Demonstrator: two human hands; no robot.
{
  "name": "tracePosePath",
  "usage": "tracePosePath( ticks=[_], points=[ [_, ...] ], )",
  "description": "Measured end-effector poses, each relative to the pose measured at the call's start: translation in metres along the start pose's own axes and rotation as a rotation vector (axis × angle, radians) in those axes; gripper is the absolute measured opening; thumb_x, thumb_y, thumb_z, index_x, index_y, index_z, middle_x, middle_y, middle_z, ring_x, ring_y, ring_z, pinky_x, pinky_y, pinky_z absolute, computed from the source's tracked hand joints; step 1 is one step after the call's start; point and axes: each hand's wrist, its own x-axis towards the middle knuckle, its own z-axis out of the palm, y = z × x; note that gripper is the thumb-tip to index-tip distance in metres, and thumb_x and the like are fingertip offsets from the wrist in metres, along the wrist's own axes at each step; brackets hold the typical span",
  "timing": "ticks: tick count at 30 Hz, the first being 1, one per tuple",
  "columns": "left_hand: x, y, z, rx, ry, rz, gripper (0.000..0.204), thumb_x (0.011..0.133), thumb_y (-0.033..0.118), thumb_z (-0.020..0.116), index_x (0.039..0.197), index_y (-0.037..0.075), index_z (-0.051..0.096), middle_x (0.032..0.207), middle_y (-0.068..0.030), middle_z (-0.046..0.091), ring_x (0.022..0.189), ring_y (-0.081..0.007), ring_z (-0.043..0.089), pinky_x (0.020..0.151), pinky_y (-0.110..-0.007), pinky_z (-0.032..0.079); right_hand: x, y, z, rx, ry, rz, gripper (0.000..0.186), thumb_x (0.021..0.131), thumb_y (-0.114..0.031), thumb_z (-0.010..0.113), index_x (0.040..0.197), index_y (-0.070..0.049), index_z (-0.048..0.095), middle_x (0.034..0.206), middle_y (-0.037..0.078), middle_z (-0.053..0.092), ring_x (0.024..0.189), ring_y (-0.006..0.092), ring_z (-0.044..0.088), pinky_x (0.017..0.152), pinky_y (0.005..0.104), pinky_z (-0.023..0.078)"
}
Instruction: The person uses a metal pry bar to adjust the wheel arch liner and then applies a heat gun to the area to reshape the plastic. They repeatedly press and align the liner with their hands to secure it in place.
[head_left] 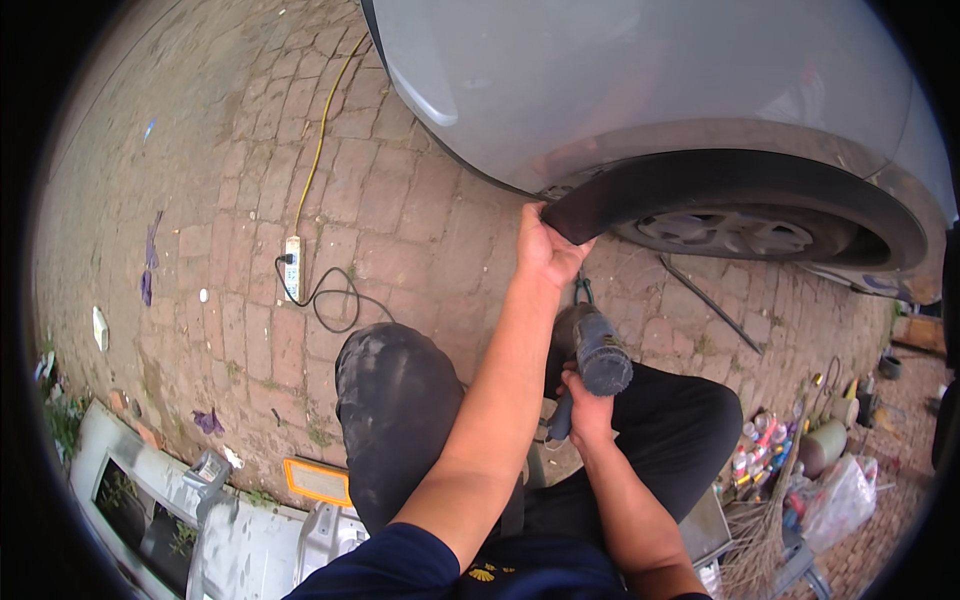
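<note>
My left hand [551,243] grips the front end of the black wheel arch trim [710,165] on a silver car's body [600,70]. My right hand [585,395] is closed round the handle of a dark heat gun [604,362], held between my knees with its rear end toward me and its front toward the car. The gun's nozzle is hard to make out. A wheel with a grey rim [730,228] shows inside the arch.
A power strip [293,268] with yellow and black cords lies on the brick paving [230,320]. A dark bar [710,305] lies below the wheel. Old body panels [235,540] and an orange-framed filter [318,483] are lower left; cans, a cylinder [824,447] and bags lie right.
</note>
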Motion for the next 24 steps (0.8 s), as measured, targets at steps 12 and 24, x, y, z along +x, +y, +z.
tracePosePath(
  ticks=[12, 24],
  points=[
    [0.016, 0.005, -0.007, -0.088, -0.030, -0.123, 0.035, 0.108, 0.029, 0.046, 0.122, 0.006, 0.067, 0.125, -0.0135, 0.075, 0.120, -0.0320, 0.070, 0.108, -0.055, 0.054, 0.003, 0.005, 0.002, -0.009, -0.008, 0.006, 0.018, 0.094, 0.000, 0.073, 0.111, -0.001, 0.070, 0.096, 0.006, 0.069, 0.075, 0.0180, 0.066, 0.068, 0.0338, 0.055],
    [0.014, 0.010, -0.018, 0.094, -0.038, -0.201, 0.040, 0.109, 0.042, 0.051, 0.128, 0.011, 0.069, 0.128, -0.0085, 0.076, 0.121, -0.0283, 0.070, 0.103, -0.051, 0.059, 0.014, 0.038, -0.008, -0.350, -0.117, -0.202, 0.027, 0.094, 0.002, 0.080, 0.119, 0.001, 0.070, 0.107, 0.008, 0.074, 0.090, 0.0171, 0.069, 0.078, 0.0347, 0.057]
  ],
)
